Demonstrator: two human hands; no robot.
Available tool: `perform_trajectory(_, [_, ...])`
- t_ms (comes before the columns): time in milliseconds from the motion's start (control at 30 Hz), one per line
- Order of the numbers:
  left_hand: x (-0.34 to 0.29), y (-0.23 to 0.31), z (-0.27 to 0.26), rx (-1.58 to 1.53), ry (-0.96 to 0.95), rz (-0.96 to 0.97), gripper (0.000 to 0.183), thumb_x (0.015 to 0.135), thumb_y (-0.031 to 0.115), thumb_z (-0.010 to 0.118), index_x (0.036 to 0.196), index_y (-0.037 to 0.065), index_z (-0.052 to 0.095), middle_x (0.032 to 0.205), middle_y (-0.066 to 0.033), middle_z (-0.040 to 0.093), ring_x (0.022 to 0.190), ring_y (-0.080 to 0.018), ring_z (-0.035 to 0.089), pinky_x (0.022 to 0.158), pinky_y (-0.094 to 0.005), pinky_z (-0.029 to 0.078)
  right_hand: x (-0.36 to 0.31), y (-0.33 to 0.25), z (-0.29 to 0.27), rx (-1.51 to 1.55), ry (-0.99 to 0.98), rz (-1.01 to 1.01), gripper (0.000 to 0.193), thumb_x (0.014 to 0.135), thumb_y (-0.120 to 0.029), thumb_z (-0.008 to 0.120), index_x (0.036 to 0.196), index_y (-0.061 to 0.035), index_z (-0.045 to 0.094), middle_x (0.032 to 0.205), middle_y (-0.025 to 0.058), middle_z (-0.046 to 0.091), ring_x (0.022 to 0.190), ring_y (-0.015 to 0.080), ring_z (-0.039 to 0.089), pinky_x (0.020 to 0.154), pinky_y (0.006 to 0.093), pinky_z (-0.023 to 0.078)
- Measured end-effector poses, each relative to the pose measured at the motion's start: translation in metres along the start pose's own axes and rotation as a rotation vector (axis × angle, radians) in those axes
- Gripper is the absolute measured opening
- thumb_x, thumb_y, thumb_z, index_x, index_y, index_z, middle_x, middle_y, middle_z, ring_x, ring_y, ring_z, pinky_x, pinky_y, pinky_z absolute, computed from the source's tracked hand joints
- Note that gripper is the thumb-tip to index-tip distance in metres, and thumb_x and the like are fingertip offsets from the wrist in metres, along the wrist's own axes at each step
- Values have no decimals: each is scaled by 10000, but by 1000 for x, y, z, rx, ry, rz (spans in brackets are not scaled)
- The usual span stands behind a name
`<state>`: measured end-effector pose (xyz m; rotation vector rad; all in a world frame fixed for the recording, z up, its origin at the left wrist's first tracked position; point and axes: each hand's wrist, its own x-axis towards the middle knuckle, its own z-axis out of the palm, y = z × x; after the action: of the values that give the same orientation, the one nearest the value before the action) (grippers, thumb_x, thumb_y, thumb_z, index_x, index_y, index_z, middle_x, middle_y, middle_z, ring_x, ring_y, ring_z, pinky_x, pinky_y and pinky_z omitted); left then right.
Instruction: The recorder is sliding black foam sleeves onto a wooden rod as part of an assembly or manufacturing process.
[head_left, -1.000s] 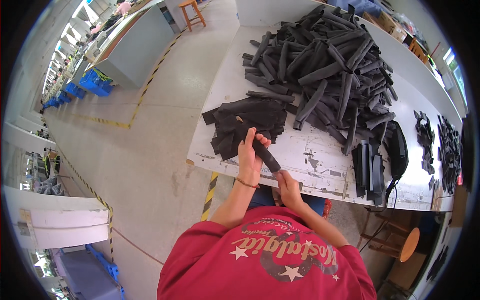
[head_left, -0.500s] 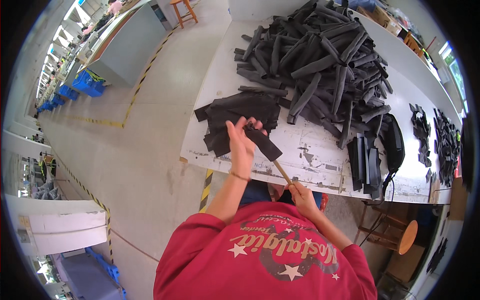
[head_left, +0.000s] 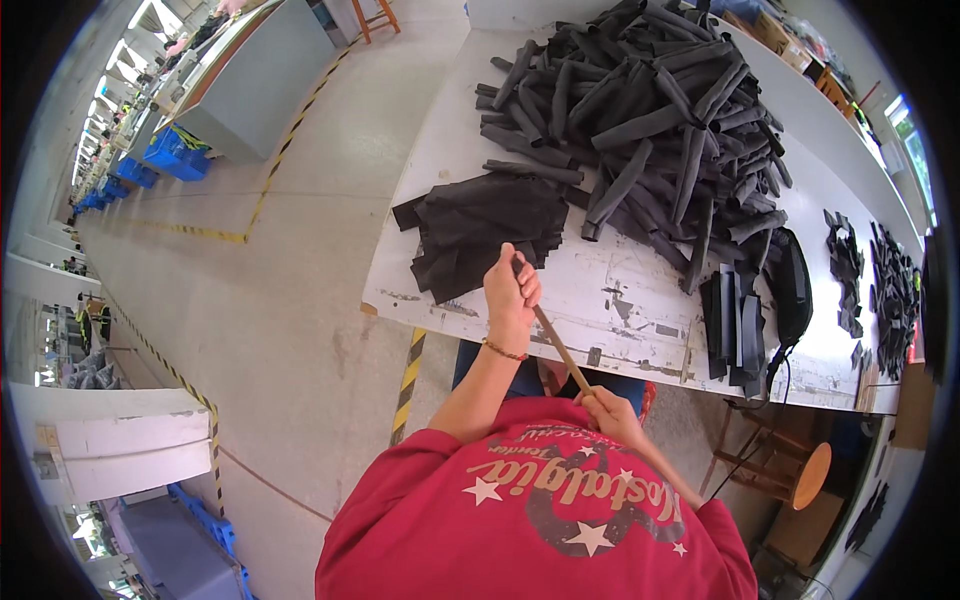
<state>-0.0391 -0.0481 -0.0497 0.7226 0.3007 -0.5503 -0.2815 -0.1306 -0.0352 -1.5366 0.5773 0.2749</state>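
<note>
My left hand [head_left: 511, 292] is closed around the upper end of a thin wooden stick [head_left: 560, 348] at the table's front edge; a little black fabric shows at the top of the fist. My right hand [head_left: 608, 412] grips the stick's lower end close to my chest. Just beyond my left hand lies a flat stack of black fabric pieces [head_left: 480, 228]. Behind it rises a big heap of black rolled fabric tubes [head_left: 650, 110] on the white worktable [head_left: 620, 300].
A few flat black strips [head_left: 735, 325] and a black pouch-like item [head_left: 792, 285] lie right of my hands. Small black cut pieces [head_left: 880, 285] sit at the far right. A round wooden stool [head_left: 800, 470] stands under the table. Bare concrete floor with yellow-black tape [head_left: 408, 375] lies left.
My right hand has drawn the stick out toward my chest, so more bare wood shows. The black fabric tube that covered it has shrunk into my left fist.
</note>
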Motion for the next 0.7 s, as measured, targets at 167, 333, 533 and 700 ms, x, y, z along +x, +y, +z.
perform_trajectory(167, [10,-3,0,-86,-41,-53,362,958,428,437,737,144,476,480,27,353,372,-94,312,348,-245,236,-25,-16,-13,-73,-11,-9,169,968,-158,458,971,-43,582,594,-40,425,532,38,392,479,212,342])
perform_trajectory(333, [22,5,3,-227,31,101,459,925,558,410,906,110,512,628,-59,528,554,-207,538,509,-347,464,-14,-9,-19,0,25,-29,181,973,-160,449,965,-37,581,580,-41,411,510,36,368,461,220,319])
perform_trajectory(533, [-2,-12,-13,108,-157,-52,368,908,437,541,870,72,528,558,1,428,430,-139,415,421,-273,361,3,-6,-2,11,45,-43,188,968,-174,467,972,-26,582,562,-2,425,494,65,385,460,242,336])
perform_trajectory(700, [29,16,-21,-83,92,221,301,950,273,479,709,91,478,486,36,290,396,-80,247,388,-258,204,-29,57,-20,-328,39,-279,194,945,-181,497,1012,-20,582,709,134,557,607,166,557,578,301,454])
